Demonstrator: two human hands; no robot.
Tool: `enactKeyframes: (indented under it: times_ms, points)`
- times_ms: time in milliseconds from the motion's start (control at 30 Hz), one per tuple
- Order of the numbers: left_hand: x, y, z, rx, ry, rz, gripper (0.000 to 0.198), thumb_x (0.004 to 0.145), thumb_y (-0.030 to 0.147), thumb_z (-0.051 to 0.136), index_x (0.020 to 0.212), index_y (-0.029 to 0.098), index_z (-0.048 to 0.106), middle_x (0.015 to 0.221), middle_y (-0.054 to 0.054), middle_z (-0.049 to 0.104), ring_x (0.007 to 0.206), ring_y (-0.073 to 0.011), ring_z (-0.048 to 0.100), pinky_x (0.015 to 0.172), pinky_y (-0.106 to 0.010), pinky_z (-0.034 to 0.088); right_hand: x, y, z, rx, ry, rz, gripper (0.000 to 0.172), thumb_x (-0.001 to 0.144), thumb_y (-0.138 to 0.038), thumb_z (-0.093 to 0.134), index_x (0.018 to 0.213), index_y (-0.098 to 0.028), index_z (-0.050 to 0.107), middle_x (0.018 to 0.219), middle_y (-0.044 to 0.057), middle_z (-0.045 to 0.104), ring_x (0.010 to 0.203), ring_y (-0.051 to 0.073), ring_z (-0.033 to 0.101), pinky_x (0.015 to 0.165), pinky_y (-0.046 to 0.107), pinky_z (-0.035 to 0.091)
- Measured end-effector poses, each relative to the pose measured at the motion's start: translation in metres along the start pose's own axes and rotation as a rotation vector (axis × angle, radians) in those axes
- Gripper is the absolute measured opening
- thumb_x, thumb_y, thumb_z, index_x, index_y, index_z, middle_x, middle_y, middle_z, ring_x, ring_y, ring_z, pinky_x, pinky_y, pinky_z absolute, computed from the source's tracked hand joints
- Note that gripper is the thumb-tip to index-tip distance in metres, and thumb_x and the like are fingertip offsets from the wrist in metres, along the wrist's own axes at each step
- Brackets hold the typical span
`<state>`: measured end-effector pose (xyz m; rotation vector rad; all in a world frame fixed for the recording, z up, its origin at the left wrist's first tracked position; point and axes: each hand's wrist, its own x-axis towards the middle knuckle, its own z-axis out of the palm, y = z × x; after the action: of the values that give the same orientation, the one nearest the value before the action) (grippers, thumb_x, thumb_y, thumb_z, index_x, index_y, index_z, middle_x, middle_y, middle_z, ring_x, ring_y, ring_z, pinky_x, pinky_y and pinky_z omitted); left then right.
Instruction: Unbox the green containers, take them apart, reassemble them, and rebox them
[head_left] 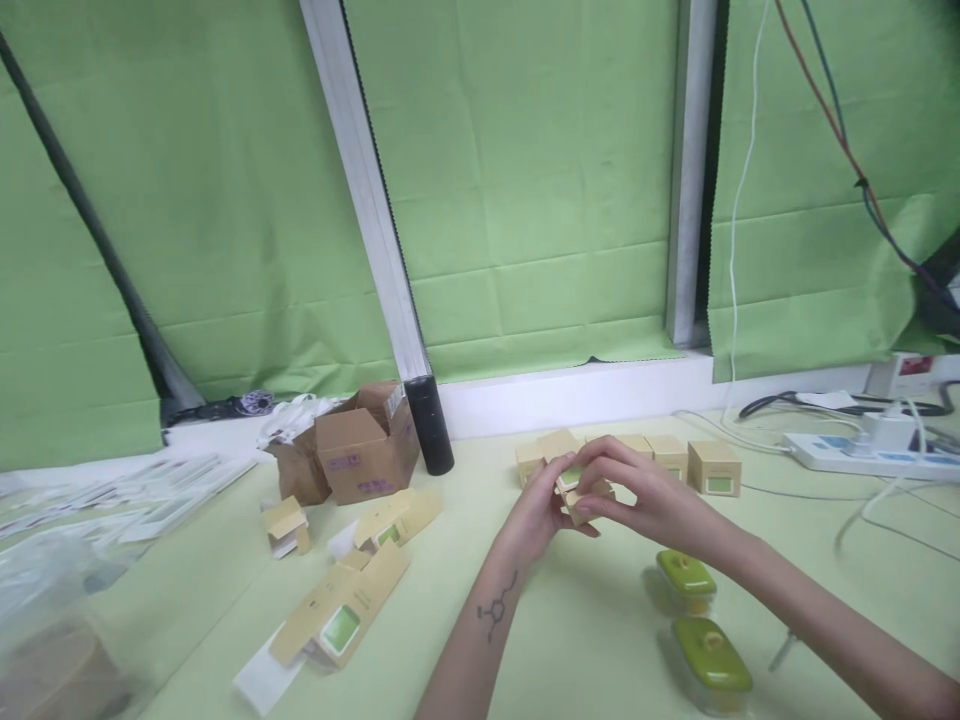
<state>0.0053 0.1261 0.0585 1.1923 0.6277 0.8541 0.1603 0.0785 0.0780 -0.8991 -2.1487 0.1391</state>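
A small tan cardboard box [582, 512] with a green label is held between both hands above the table. My left hand [534, 512] is closed around its left side, with the thumb on top. The fingers of my right hand [637, 492] bend over the box from the right and pinch at its upper part. Part of the box is hidden behind the fingers. Below my right forearm stand two clear containers with green lids, a far one [687, 574] and a nearer one [712, 655].
Finished-looking tan boxes [714, 468] stand in a row behind my hands. Flattened cartons [352, 605] and a partly folded box [286, 526] lie left. Behind them are an open brown carton [367, 445] and a black cylinder [430, 425]. A power strip [825, 453] with cables lies right.
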Motion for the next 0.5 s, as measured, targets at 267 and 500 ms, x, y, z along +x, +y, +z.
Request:
enactKeyframes:
  times_ms: [267,500]
  points:
    - [0.002,-0.002,-0.002,-0.022,-0.036,0.060,0.048,0.078,0.041,0.058,0.121,0.023,0.044,0.113,-0.010,0.055,0.087,-0.0231,0.061,0.059,-0.034,0.055,-0.001,0.006,0.010,-0.036,0.168,0.173,0.030,0.083,-0.033,0.058,0.108,-0.025,0.044,0.108,0.008,0.055,0.098,0.026,0.055,0.077,0.041,0.047]
    - [0.010,-0.017,-0.015,-0.009,-0.027,0.196,0.060,0.074,0.030,0.067,0.126,0.022,0.039,0.124,-0.012,0.054,0.110,-0.0284,0.054,0.084,-0.038,0.046,-0.005,0.032,0.025,0.157,0.023,0.308,0.060,0.074,-0.043,0.066,0.125,-0.028,0.037,0.118,0.008,0.055,0.107,0.028,0.053,0.087,0.043,0.045]
